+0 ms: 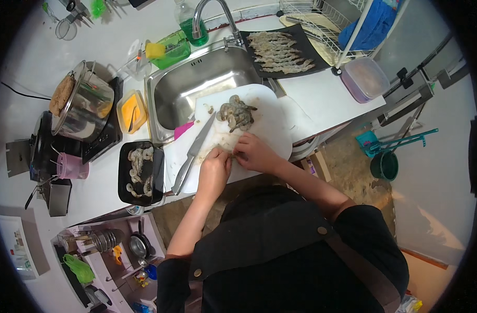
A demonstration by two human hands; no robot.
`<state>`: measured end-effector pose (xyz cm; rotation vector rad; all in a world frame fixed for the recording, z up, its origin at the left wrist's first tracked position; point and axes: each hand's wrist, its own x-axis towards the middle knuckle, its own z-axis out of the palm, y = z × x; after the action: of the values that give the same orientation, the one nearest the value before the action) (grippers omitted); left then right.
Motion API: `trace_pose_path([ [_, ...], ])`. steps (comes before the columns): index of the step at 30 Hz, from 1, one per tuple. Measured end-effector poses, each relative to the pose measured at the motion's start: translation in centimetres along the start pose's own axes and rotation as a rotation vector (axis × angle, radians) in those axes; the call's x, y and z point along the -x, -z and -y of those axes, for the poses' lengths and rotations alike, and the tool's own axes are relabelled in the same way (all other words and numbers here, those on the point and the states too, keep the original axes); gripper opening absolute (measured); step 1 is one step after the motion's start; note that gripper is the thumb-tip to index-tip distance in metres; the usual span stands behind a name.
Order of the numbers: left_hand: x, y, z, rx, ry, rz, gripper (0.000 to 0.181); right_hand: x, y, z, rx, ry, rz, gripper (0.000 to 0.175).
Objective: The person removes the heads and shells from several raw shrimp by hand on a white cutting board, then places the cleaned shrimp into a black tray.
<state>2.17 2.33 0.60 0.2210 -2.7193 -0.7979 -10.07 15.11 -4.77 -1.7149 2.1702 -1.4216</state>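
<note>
Low on the white cutting board (271,141), my left hand (216,170) and my right hand (256,152) meet with fingertips pinched together. Between them is a small piece, apparently a shrimp, mostly hidden by the fingers. Just beyond my right hand lies a pile of raw shrimp (238,113). A kitchen knife (193,152) rests on the board left of my left hand, its tip pointing away from me. Wet scraps are spread over the board near the hands. Farther left, a black tray (158,172) holds several shrimp (136,164).
The board overlaps the steel sink (172,94) under a curved faucet. A black plate (320,58) at the back right bears rows of flattened shrimp (281,51). An orange-filled container (132,111) and a lidded pot (92,105) on a cooktop stand left. A plastic container (363,80) sits right.
</note>
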Motion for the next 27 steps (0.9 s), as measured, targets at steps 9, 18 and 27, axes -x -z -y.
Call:
trace_pose_path([
  [9,-0.8,-0.2,0.4,-0.005,0.02,0.022,0.009,-0.2,-0.8,0.3,-0.044,-0.068,0.004,0.011],
  [18,-0.7,-0.6,1.0,-0.035,0.048,0.067,0.012,-0.3,-1.7,0.6,-0.035,-0.111,0.044,0.014],
  [27,-0.4,-0.8,1.3,-0.056,-0.001,0.061,0.007,-0.6,-2.4,1.2,0.037,-0.104,0.039,0.017],
])
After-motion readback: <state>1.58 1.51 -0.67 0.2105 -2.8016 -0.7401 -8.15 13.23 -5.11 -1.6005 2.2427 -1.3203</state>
